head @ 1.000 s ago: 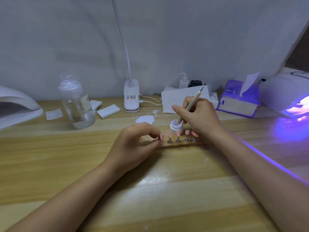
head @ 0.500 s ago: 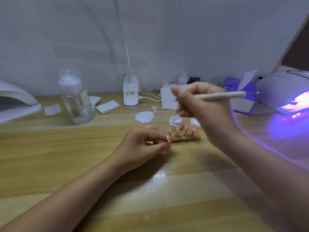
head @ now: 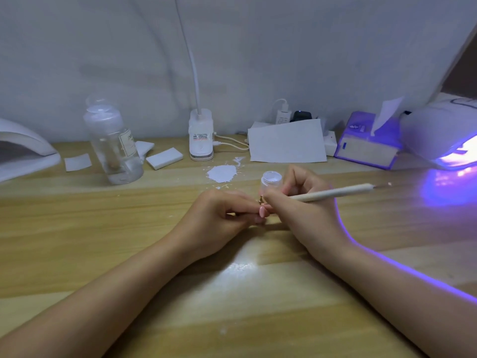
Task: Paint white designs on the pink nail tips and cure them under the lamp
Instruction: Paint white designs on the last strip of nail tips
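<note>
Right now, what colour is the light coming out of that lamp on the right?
Purple-blue. The lit nail lamp glows violet onto the table, clearest in the head view.

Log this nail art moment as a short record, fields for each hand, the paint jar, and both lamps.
left hand: curled, pinching a pink nail tip
right hand: grips a nail art brush, tip pointing right, away from the work
white gel jar: open, just behind the hands
lit UV lamp: far right, glowing purple
unlit nail lamp: far left
wooden table: white paint blob behind the jar
</note>
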### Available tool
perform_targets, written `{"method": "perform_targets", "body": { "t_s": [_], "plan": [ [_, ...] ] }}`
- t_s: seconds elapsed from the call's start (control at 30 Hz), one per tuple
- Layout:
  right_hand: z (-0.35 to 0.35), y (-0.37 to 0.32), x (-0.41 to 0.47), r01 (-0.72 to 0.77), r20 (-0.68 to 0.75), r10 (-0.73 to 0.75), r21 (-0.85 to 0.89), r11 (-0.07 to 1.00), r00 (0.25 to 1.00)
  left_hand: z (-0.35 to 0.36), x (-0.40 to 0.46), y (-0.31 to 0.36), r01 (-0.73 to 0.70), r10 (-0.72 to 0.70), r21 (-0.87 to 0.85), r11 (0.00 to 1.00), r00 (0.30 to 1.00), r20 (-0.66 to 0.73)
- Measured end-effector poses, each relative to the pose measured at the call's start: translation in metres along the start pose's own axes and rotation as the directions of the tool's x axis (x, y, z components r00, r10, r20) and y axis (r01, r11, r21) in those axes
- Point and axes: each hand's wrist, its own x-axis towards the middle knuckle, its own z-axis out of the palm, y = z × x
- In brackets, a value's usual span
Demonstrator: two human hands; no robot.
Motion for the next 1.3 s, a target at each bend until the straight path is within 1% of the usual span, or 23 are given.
{"method": "perform_targets", "body": {
  "t_s": [0.2,0.37,0.5,1.3],
  "plan": [
    [0.0033,-0.0005,-0.0006,-0.008,-0.034,0.01,0.053,0.999,0.999,0.0011,-0.0004,-0.0031,-0.001,0.001,0.024,1.0,1.0,-0.006],
    [0.0028,0.0005,0.0001,-0.017,0.018,0.016,0.059,0.998,1.0,0.0015,-0.0006,-0.0029,-0.018,0.019,0.043,0.999,1.0,-0.014],
    [0.0039,-0.0011,0.0001,-0.027,0.018,0.026,0.103,0.994,1.0,0.0015,-0.0007,-0.0033,-0.023,0.024,0.055,0.998,1.0,-0.016],
    [0.0046,-0.0035,-0.0012,-0.038,0.029,0.036,0.084,0.996,0.999,0.0014,-0.0005,-0.0026,-0.009,0.009,0.066,0.998,1.0,-0.002]
  ]
}}
